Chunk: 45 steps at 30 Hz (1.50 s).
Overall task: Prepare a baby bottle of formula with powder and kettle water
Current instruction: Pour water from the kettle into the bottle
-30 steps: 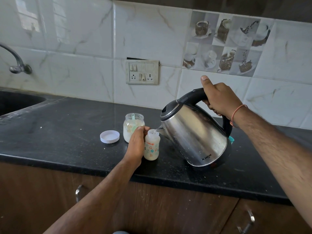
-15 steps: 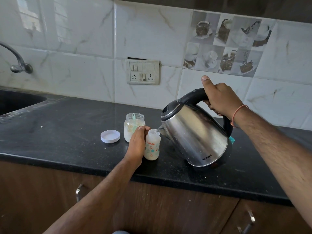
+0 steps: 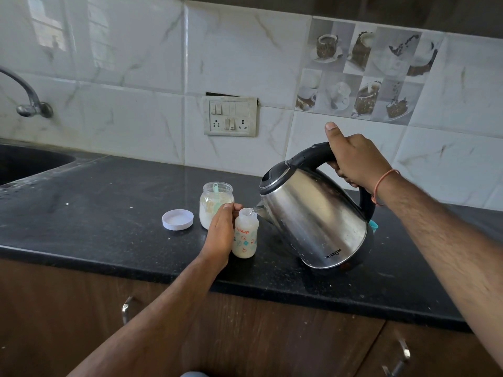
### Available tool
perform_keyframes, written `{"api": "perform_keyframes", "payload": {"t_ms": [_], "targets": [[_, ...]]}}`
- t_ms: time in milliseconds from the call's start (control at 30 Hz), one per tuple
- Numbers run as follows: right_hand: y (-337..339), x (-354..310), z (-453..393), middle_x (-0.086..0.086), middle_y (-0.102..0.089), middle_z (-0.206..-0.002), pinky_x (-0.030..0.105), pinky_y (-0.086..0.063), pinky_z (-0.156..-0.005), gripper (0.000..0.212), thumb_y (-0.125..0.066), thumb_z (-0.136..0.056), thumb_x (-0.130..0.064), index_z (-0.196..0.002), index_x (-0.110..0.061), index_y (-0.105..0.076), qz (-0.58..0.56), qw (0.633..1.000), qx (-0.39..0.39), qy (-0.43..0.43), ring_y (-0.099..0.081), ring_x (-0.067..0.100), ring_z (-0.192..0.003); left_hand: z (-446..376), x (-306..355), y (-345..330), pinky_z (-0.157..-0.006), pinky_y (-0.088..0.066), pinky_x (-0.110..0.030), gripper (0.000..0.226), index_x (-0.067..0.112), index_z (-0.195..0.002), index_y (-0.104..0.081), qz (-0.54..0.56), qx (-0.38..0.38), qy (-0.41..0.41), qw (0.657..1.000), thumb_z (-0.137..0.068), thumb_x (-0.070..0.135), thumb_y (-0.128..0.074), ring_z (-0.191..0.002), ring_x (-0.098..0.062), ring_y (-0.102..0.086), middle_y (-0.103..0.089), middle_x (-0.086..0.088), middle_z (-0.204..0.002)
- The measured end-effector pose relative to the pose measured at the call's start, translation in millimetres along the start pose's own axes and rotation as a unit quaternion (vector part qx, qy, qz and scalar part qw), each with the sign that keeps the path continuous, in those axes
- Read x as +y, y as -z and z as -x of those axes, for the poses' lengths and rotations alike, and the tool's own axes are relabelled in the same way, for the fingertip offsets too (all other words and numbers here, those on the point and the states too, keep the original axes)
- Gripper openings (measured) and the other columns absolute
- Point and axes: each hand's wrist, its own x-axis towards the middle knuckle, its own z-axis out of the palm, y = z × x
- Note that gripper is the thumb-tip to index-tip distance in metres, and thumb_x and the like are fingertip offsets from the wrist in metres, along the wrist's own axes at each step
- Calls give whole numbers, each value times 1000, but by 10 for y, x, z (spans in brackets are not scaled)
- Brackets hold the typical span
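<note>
A small baby bottle (image 3: 245, 235) with printed pictures stands upright on the black counter (image 3: 109, 219), its neck uncapped. My left hand (image 3: 221, 235) grips its left side. My right hand (image 3: 353, 159) holds the black handle of a steel kettle (image 3: 313, 221), which is tilted left with its spout over the bottle's mouth. A thin stream of water runs from the spout into the bottle. Behind the bottle stands an open glass jar (image 3: 215, 202) of pale powder with a green scoop inside.
The jar's white lid (image 3: 177, 219) lies on the counter left of the jar. A teal object (image 3: 373, 225) peeks out behind the kettle. A dark sink (image 3: 27, 161) and tap (image 3: 27, 102) are at far left. A switch plate (image 3: 230, 116) sits on the tiled wall.
The kettle stays tilted over the bottle with water still running. Both hands keep their grips; only the camera has shifted slightly.
</note>
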Motion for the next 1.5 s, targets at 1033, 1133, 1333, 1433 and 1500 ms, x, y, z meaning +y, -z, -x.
{"api": "perform_keyframes", "payload": {"t_ms": [1033, 1133, 1333, 1433, 1500], "targets": [[23, 104, -20, -6, -47, -41, 30, -37, -53, 81, -32, -107, -74, -57, -14, -55, -18, 1000, 9, -8, -38, 14, -35, 151, 56, -57, -88, -53, -32, 33, 14, -115, -70, -70, -62, -79, 992, -114, 24, -39, -114, -22, -68, -72, -8, -117], [39, 131, -12, -5, -47, -42, 30, -37, -53, 81, -32, -106, -75, -58, -14, -54, -25, 1000, 12, -11, -38, 16, -37, 147, 47, -54, -92, -54, -34, 33, 15, -113, -71, -87, -70, -85, 990, -114, 24, -39, -115, -21, -67, -72, -6, -117], [66, 193, -14, -2, -44, -45, 30, -35, -52, 80, -32, -104, -76, -60, -13, -52, -41, 999, 14, -17, -36, 20, -39, 178, 59, -60, -87, -51, -30, 33, 15, -117, -70, -83, -71, -79, 991, -115, 24, -38, -114, -17, -67, -73, -5, -118], [79, 226, -2, -2, -44, -45, 30, -35, -52, 80, -32, -105, -75, -60, -13, -52, -48, 999, 16, -16, -37, 19, -39, 169, 48, -57, -87, -51, -30, 34, 15, -118, -70, -85, -72, -79, 991, -116, 26, -38, -112, -16, -67, -73, -4, -117], [94, 247, 14, -3, -43, -44, 30, -35, -52, 79, -32, -106, -75, -59, -13, -51, -51, 998, 21, -17, -36, 18, -37, 161, 40, -53, -90, -53, -32, 35, 16, -118, -70, -86, -73, -80, 990, -116, 28, -38, -114, -17, -68, -73, -4, -118]]}}
